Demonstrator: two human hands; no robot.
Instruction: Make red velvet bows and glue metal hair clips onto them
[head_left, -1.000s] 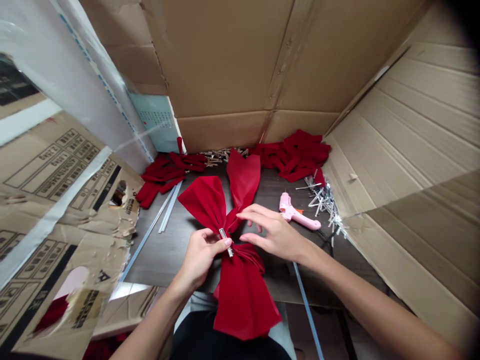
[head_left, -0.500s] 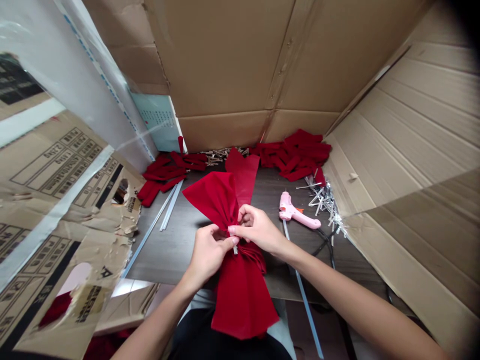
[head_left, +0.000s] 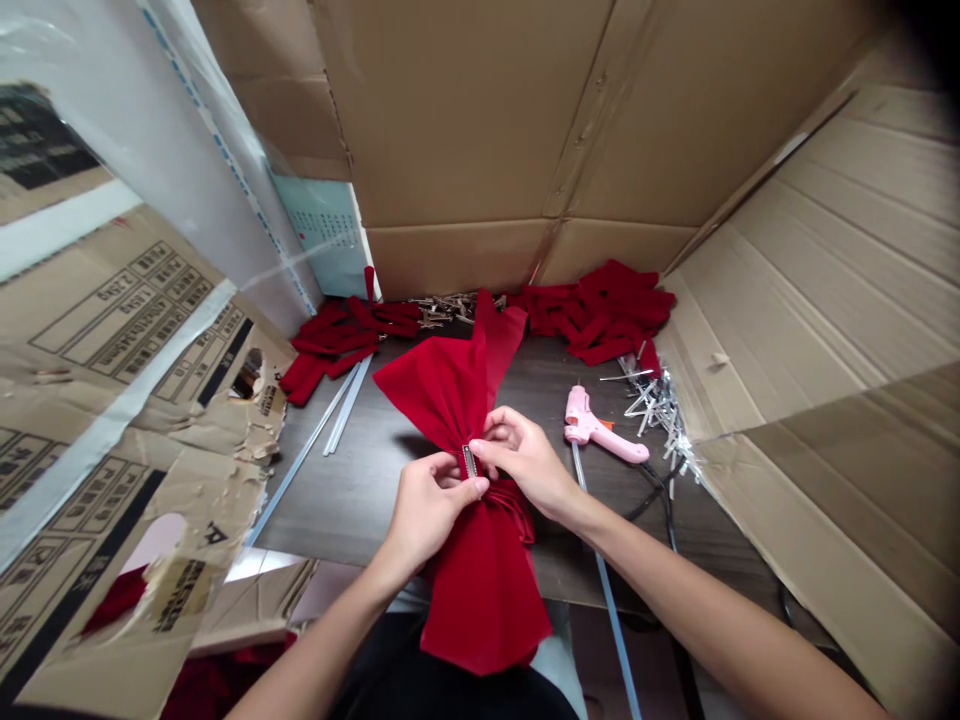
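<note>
A large red velvet bow (head_left: 450,385) hangs over the near edge of a dark wooden table (head_left: 360,480), its lower tails reaching down past the table edge. Both of my hands pinch its gathered middle. My left hand (head_left: 429,503) grips the knot from the left, thumb beside a small metal clip (head_left: 470,461). From the right, my right hand (head_left: 525,462) closes its fingers on the same gathered spot and touches the clip.
A pink glue gun (head_left: 600,432) lies right of my hands, its black cord trailing off. Piles of red fabric pieces (head_left: 600,315) (head_left: 337,335) sit at the back, metal clips (head_left: 442,308) between them. Clear glue sticks (head_left: 341,410) lie left; cardboard walls (head_left: 810,260) surround the table.
My right hand went from spread open above the bow to closed on its middle. The bow's upper loops swung together and upright, and the clip turned vertical.
</note>
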